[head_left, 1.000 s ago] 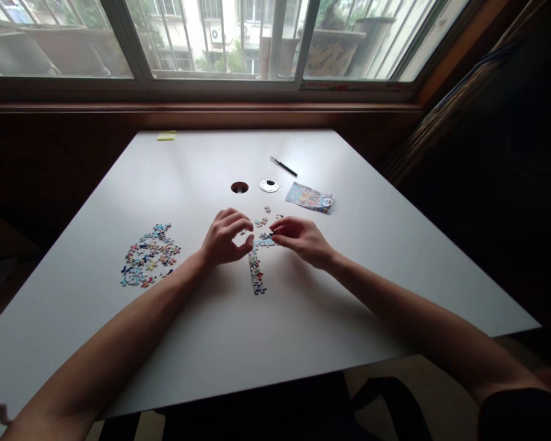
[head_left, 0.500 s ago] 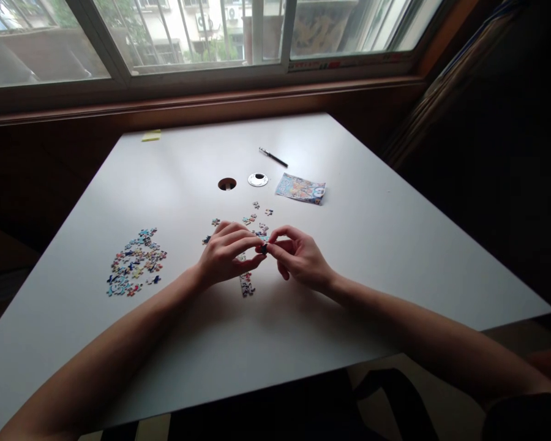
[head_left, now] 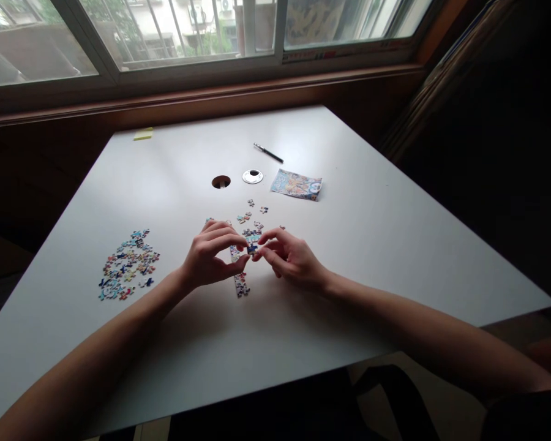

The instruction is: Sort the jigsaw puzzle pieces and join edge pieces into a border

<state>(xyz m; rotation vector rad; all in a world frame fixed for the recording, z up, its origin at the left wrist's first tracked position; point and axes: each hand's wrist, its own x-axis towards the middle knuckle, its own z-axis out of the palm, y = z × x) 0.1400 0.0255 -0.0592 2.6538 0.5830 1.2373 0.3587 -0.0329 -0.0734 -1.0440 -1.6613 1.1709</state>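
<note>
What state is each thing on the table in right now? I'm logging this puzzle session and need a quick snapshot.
Left hand: fingers pinched on the puzzle piece.
Right hand: fingers pinched on the same piece.
Puzzle piece: held between both hands, above the table.
Joined strip: assembled, flat, partly hidden by the hands.
Loose pile: unsorted, spread flat.
Pen: lying flat.
Table hole: uncovered.
Round cap: off, beside the hole.
Picture leaflet: flat, face up.

Bare forearms, no sleeves, rings or watch on the hands
</note>
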